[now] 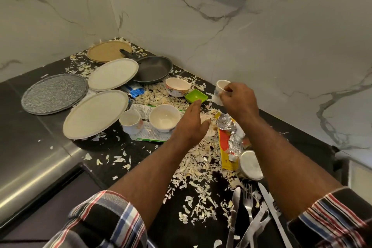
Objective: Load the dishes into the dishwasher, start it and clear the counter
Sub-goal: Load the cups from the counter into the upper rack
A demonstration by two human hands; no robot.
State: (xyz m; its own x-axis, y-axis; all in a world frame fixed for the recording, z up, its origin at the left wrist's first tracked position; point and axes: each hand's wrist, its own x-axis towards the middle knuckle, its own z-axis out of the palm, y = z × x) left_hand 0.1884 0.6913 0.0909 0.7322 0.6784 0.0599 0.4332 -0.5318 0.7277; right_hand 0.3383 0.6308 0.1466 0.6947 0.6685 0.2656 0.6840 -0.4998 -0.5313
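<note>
My right hand (238, 99) holds a small white cup (220, 90) lifted above the black counter (112, 153), near the marble wall. My left hand (191, 125) is open with flat fingers, hovering beside a white bowl (164, 118) and just short of a green square dish (196, 96). Another cup (130, 121) and a patterned bowl (177, 86) stand close by. Two cream plates (96, 113) (113, 74), a grey speckled plate (54, 93), a tan plate (109, 51) and a dark frying pan (153, 68) lie at the back left.
Pale peelings (199, 167) litter the counter. A crumpled yellow and silver wrapper (230, 143), a blue wrapper (134, 90) and a printed packet (150, 133) lie among them. A steel lid (250, 165) sits right. Knives and a fork (248, 207) lie near the front edge. A steel surface (36, 169) is left.
</note>
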